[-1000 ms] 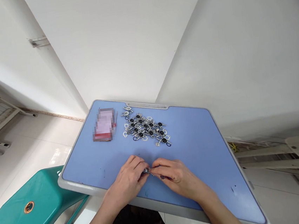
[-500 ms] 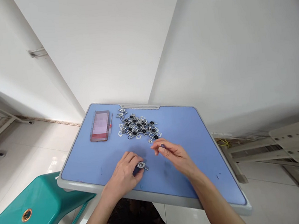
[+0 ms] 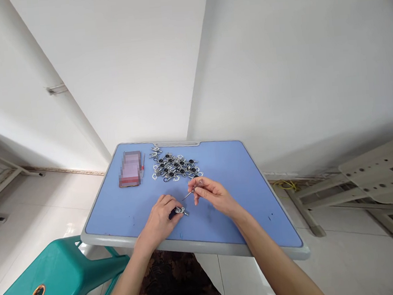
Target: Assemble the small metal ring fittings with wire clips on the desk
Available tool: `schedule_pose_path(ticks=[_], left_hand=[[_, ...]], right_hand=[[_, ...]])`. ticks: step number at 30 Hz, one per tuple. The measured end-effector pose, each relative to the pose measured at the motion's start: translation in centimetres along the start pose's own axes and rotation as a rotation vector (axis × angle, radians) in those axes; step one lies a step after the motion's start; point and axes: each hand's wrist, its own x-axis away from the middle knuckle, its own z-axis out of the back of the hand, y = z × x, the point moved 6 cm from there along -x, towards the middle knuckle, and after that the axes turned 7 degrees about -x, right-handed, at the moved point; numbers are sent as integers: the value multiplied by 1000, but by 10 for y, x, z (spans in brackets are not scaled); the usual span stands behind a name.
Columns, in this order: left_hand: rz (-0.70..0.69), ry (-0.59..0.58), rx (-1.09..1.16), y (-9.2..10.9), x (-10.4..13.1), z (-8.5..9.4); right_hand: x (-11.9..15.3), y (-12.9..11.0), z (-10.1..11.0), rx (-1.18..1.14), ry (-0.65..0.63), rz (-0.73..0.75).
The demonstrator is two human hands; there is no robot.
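On the blue table [image 3: 119, 215], near its front edge, my left hand [image 3: 160, 218] is closed around a small metal part [image 3: 179, 210], whose pin sticks out to the right. My right hand [image 3: 212, 193] pinches a thin screwdriver [image 3: 188, 195], with the shaft pointing down and left toward that part; its tip is apart from the metal part. Beyond both hands lies a pile of metal parts [image 3: 175, 166] with round black discs, loose flat plates and rings. A few plates [image 3: 155, 150] sit at the back left of the pile.
A phone-like object [image 3: 130, 169], pixelated, lies at the table's back left, with a thin red-and-clear tool [image 3: 142, 165] beside it. A green stool [image 3: 56, 277] stands at the lower left. Metal-framed furniture [image 3: 377, 181] is on the right, and white walls rise behind the table.
The screwdriver's shaft now shows, pointing down-left from my right hand. My left hand still holds the metal part. The whole view has shifted slightly.
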Motion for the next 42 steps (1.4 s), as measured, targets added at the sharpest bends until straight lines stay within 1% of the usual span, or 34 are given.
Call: schedule_pose_path(ticks=[6, 9, 13, 22, 25, 28, 31, 36, 39, 42], left_hand=[[4, 0, 6, -1, -1, 0], [6, 9, -5, -1, -1, 0], [11, 15, -10, -2, -2, -1], [6, 9, -10, -3, -1, -3], [5, 8, -12, -3, -1, -3], [2, 16, -17, -2, -1, -2], [2, 21, -24, -2, -1, -1], [-5, 26, -17, -1, -1, -1], [-8, 42, -25, 0, -1, 1], [-10, 46, -31, 0, -1, 1]], right_hand=[[2, -4, -9, 81, 6, 92], [3, -2, -16, 105, -16, 124], [5, 1, -24, 150, -66, 140], [7, -3, -27, 274, -103, 143], [8, -5, -28, 285, -114, 156], [9, -8, -29, 284, -106, 218], [10, -10, -31, 360, -80, 302], [12, -7, -29, 484, 56, 412], [10, -4, -29, 572, 53, 453], [9, -6, -30, 593, 14, 447]])
